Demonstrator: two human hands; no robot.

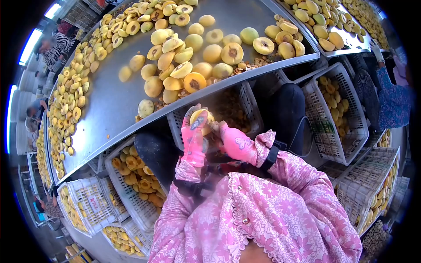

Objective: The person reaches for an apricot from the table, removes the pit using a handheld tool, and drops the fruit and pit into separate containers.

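Note:
My left hand (pixel 194 136), in a pink glove with dark stained fingers, is closed round a yellow peach (pixel 202 116) in front of the table edge. Close beside it on the right is my right hand (pixel 237 141), also in a pink glove, its fingers bent together near the fruit. What those fingers hold, if anything, is too blurred to make out. Below both hands, a white crate (pixel 252 107) between my knees contains brownish-yellow fruit pieces. Just beyond them, halved and whole peaches (pixel 182 70) are heaped on the metal table (pixel 118 98), several with brown stones showing.
Loose stones and scraps (pixel 254 65) lie along the table's raised rim. A crate of peach halves (pixel 142 175) stands at my left, another crate (pixel 337 105) at my right. Stacked white crates (pixel 90 204) fill the lower left. A co-worker's patterned sleeve (pixel 392 101) is at far right.

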